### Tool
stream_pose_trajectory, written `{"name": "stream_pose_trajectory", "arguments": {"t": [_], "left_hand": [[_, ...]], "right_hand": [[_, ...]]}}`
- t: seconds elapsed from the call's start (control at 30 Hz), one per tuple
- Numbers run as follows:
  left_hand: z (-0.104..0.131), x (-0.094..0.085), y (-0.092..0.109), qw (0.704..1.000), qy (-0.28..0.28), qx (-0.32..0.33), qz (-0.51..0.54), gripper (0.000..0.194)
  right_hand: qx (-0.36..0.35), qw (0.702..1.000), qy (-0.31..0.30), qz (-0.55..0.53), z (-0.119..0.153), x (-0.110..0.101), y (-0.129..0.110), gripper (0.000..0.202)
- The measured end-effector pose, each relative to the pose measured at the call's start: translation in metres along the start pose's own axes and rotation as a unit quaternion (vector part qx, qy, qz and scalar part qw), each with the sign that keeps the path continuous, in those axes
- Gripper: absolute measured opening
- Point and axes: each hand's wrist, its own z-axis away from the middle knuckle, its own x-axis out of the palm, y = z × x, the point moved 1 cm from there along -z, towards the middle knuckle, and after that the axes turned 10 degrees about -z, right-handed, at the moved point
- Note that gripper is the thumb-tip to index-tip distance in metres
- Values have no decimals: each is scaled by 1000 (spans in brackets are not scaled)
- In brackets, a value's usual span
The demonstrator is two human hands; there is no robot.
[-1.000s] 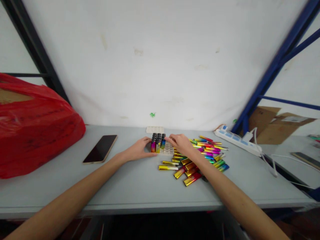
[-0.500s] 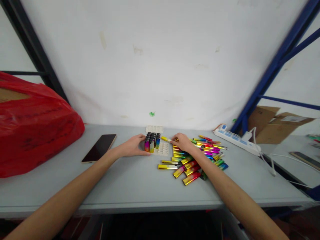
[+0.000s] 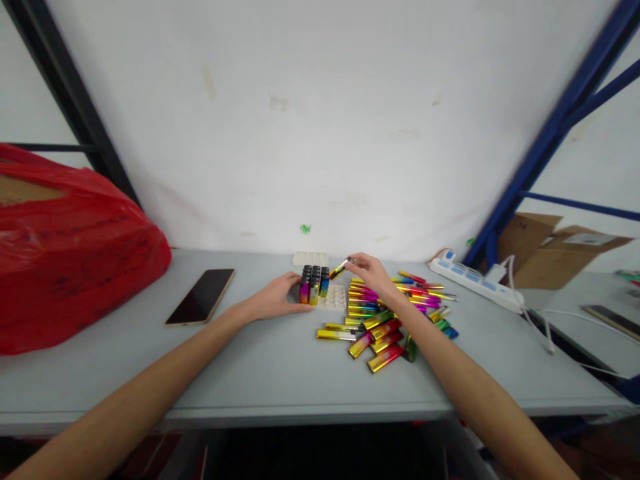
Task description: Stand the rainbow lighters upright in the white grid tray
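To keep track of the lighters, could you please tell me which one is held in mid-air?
The tilted, partly yellow lighter in the right hand; the others stand in the pale tray or lie in the pile.

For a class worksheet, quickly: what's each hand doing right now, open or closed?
Left hand: open, thumb and fingers spread at the left side of the upright lighters.
Right hand: closed, holding one tilted lighter.

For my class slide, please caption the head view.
Left hand at a partly filled lighter tray, right hand holding one gold-toned lighter.
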Motion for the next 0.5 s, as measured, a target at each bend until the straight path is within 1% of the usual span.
{"name": "stream_pose_trajectory", "arguments": {"t": [0.07, 0.17, 0.2, 0.27, 0.37, 0.43, 0.5], "left_hand": [[-1, 4, 2, 1000, 1, 4, 3, 82], [-1, 6, 3, 1000, 4, 3, 1, 83], [-1, 6, 3, 1000, 5, 3, 0, 82], [-1, 5, 3, 1000, 6, 5, -1, 81], [-1, 5, 3, 1000, 15, 12, 4, 79], [-1, 5, 3, 1000, 19, 15, 8, 78], [-1, 5, 4, 1000, 20, 17, 9, 77]], "right_hand": [[29, 997, 18, -75, 0, 2, -5, 41], [66, 975, 39, -209, 4, 6, -17, 44], [72, 965, 39, -247, 6, 8, -22, 45], [83, 951, 17, -299, 10, 12, -32, 45], [101, 947, -28, -304, 14, 17, -40, 45], [115, 957, -44, -262, 16, 21, -39, 44], [114, 976, -40, -183, 16, 25, -34, 46]]}}
